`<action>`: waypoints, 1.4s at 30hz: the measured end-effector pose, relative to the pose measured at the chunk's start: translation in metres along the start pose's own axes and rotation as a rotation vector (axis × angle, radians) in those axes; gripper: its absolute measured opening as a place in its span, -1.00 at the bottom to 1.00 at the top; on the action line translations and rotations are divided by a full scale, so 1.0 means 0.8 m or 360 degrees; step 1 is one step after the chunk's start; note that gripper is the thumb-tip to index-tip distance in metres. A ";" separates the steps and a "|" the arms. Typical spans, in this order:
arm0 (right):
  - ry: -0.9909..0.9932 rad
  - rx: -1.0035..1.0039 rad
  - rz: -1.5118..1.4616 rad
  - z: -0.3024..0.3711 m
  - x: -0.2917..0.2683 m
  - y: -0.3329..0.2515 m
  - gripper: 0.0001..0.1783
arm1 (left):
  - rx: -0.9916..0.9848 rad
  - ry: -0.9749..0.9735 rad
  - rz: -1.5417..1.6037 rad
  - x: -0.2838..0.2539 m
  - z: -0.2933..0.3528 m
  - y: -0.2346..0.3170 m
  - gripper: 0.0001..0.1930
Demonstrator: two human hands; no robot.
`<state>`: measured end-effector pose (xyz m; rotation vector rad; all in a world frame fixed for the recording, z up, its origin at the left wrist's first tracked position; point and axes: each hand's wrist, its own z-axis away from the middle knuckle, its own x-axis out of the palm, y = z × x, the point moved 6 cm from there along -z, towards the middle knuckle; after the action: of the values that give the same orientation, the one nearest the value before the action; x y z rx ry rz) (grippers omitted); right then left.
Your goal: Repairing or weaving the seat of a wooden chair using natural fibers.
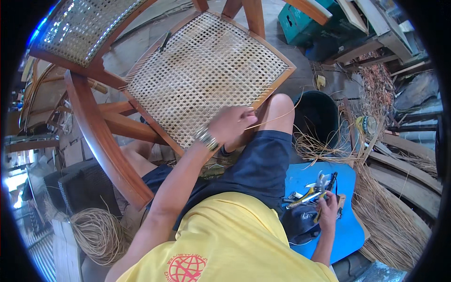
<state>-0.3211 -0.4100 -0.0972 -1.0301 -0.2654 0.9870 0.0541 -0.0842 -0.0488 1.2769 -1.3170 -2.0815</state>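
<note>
My left hand (pixel 232 124), a watch on its wrist, is over the near right edge of a chair's woven cane seat (pixel 206 70). Its fingers are pinched together on a thin cane strand (pixel 277 118) that runs off to the right past my knee. Some motion blur softens this hand. Down on the right, my right hand (pixel 329 207) is closed around a yellow-handled hand tool (pixel 317 215), partly hidden by the fingers. Beside it, yellow-and-silver pliers (pixel 307 193) and other small metal tools rest on a dark cloth item (pixel 300 221) atop a blue board (pixel 347 239).
The chair's wooden frame (pixel 112 155) tilts across my legs. A dark bucket (pixel 317 115) stands right of my knee, with loose cane strands (pixel 319 145) in front. A cane coil (pixel 98 232) lies at lower left, long fibre bundles (pixel 390 225) at right. Behind is a green crate (pixel 305 26).
</note>
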 end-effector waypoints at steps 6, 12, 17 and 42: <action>-0.0389 0.0275 -0.0515 0.018 0.035 -0.049 -0.50 | 0.0168 -0.0811 -0.0614 0.056 -0.027 -0.035 -0.65; -0.1072 0.0822 -0.0421 0.024 0.133 -0.024 -0.19 | 0.0329 -0.1029 -0.0327 0.035 -0.033 -0.025 -0.69; -0.1766 0.0624 -0.0913 0.064 0.226 -0.139 -0.07 | 0.0378 -0.1188 -0.0345 0.045 -0.042 -0.014 -0.68; -0.1515 0.0392 0.0921 0.013 0.414 -0.158 -0.47 | 0.0421 -0.1318 -0.0095 0.073 -0.044 -0.032 -0.74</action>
<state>-0.0697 -0.1610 -0.0696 -0.3357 -0.6215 1.9565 0.0570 -0.1303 -0.1054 0.5085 -1.9417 -2.6741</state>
